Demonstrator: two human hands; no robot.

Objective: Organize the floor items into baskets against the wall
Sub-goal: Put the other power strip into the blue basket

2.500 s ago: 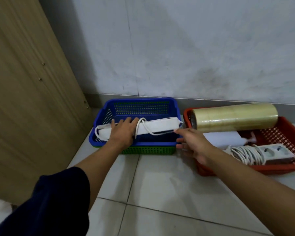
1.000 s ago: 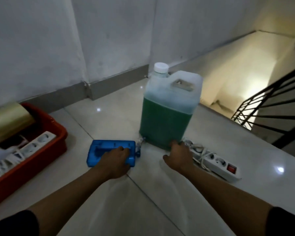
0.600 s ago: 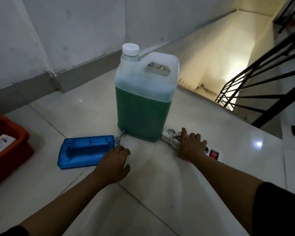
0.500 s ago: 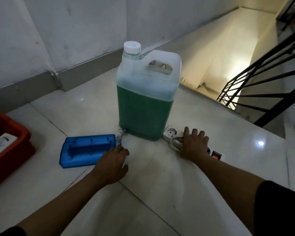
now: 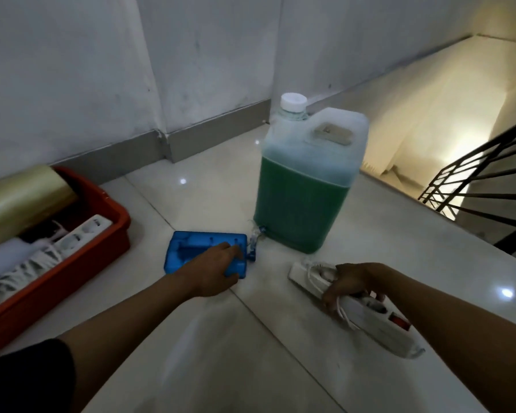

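Note:
A white power strip [image 5: 373, 320] with a red switch and a coiled cord is off the floor at the lower right. My right hand [image 5: 350, 283] grips it around the middle. A flat blue plastic case [image 5: 191, 248] lies on the floor tiles at the centre. My left hand [image 5: 215, 271] rests on its near right part, fingers reaching over the top. At the left stands a red basket [image 5: 102, 242] against the wall, holding a roll of clear film [image 5: 21, 201], another white power strip [image 5: 81, 235] and bundled cord.
A large jug [image 5: 307, 186] of green liquid with a white cap stands just behind the blue case, a small tap at its base. To the right the floor ends at a stairwell with a black railing [image 5: 477, 186]. Walls run along the back.
My right hand has closed around the power strip and lifted it away from the jug toward me. My left hand slid from beside the blue case onto it. The view turned left, showing the red basket.

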